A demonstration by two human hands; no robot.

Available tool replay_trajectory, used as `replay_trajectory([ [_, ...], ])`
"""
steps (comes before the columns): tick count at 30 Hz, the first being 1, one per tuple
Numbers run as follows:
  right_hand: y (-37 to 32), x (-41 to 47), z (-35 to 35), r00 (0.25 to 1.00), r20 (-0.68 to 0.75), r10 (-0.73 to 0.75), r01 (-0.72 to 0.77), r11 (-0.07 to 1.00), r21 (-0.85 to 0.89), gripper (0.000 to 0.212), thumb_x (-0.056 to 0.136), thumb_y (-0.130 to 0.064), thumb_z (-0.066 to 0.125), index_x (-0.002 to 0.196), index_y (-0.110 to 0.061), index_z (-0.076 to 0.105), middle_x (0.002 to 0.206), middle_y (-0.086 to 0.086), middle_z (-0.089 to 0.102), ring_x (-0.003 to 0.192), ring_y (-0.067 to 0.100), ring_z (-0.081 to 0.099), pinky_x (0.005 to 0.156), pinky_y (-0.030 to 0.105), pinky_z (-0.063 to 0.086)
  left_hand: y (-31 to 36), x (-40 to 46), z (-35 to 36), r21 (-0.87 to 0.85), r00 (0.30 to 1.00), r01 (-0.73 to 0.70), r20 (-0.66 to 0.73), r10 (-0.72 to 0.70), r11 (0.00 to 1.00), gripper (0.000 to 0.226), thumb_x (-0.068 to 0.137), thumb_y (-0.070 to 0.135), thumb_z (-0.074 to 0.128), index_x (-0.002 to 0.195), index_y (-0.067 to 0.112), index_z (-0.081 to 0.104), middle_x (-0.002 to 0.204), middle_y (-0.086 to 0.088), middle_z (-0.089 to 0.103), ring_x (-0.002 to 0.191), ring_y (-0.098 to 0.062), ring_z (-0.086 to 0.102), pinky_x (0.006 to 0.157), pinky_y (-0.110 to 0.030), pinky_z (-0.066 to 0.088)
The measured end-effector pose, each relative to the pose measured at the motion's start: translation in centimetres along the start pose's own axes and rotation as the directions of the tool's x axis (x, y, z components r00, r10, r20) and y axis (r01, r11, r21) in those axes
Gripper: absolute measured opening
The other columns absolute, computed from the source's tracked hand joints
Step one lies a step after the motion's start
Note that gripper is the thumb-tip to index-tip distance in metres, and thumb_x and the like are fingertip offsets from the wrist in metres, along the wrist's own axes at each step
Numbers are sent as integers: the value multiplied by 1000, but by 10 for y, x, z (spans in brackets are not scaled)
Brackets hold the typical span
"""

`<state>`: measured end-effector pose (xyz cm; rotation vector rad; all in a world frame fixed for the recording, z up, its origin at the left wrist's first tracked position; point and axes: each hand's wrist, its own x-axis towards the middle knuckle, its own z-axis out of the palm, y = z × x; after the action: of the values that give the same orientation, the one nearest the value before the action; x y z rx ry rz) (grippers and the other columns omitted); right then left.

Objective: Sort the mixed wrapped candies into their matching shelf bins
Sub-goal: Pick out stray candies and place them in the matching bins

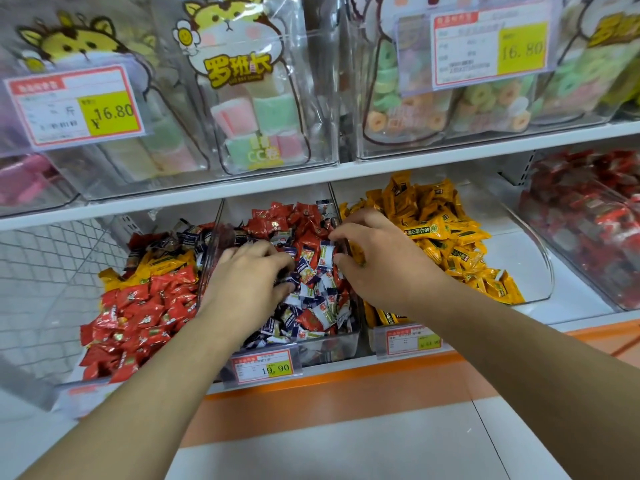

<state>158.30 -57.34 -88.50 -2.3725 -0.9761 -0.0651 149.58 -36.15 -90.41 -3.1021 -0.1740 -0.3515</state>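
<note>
Three clear bins stand side by side on the lower shelf. The middle bin (329, 344) holds mixed navy-and-white candies (313, 296) and red candies (277, 220). My left hand (247, 275) reaches into its left side, fingers curled down among the navy-and-white wrappers. My right hand (374, 254) is at the divider on the bin's right side, fingers bent around a yellow candy (356, 252) and touching the pile. The left bin (65, 393) holds red candies (138, 317) with some yellow and navy ones behind. The right bin (543, 271) holds yellow candies (446, 230).
A further bin of red-wrapped sweets (585, 220) stands at the far right. The upper shelf carries clear bins of pastel marshmallow rolls (252, 112) and ring gummies (485, 98) with price tags. An orange shelf edge (346, 379) runs below the bins.
</note>
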Motion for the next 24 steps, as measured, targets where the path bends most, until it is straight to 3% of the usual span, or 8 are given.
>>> replay_trajectory([
  [5,0,0,-2,1000,15,4,-5,1000,13,36,103,-33,59,139,-26,59,146,-5,42,135,18,45,111,30,42,-2,1,-5,20,998,46,-39,-46,999,30,89,42,75,118,35,70,122,5,62,118,-24,54,101,-42,41],
  [8,-1,1,-2,1000,11,15,-15,1000,11,38,102,-34,60,140,-27,59,146,-7,42,135,17,45,110,29,42,2,0,-10,-86,997,-17,-76,10,996,27,91,40,73,118,34,69,127,9,60,123,-21,51,105,-44,43],
  [11,-2,1,-1,1000,-5,22,-22,1000,15,39,101,-34,61,140,-27,59,145,-8,43,135,16,45,110,29,43,18,1,-14,-365,983,-112,93,156,924,41,90,54,69,128,40,63,135,24,47,129,-5,43,112,-34,39],
  [13,-2,2,-1,1000,-5,29,-28,999,16,40,101,-35,61,140,-26,59,145,-8,43,134,15,45,109,27,43,28,0,-8,-453,943,-122,224,246,883,58,85,60,73,138,44,57,148,26,36,136,-2,36,116,-33,36],
  [17,0,0,-1,1000,-8,13,-12,1000,11,36,102,-33,60,137,-23,61,142,-7,44,130,15,48,104,25,45,27,1,10,-332,918,-221,246,310,917,61,78,64,75,135,49,58,160,20,27,147,-10,21,118,-48,32],
  [22,-1,1,-1,1000,11,23,-23,1000,7,36,102,-34,59,137,-24,61,143,-8,43,130,14,48,104,21,41,17,1,9,-219,963,-188,150,223,958,36,79,39,79,114,40,70,143,17,48,133,-10,37,105,-37,45],
  [24,0,1,-1,1000,20,17,-17,1000,3,36,103,-34,59,137,-24,61,143,-8,43,130,13,48,103,19,39,9,1,8,-197,978,-151,114,176,969,29,84,40,79,111,36,72,130,18,56,125,-11,43,98,-34,48],
])
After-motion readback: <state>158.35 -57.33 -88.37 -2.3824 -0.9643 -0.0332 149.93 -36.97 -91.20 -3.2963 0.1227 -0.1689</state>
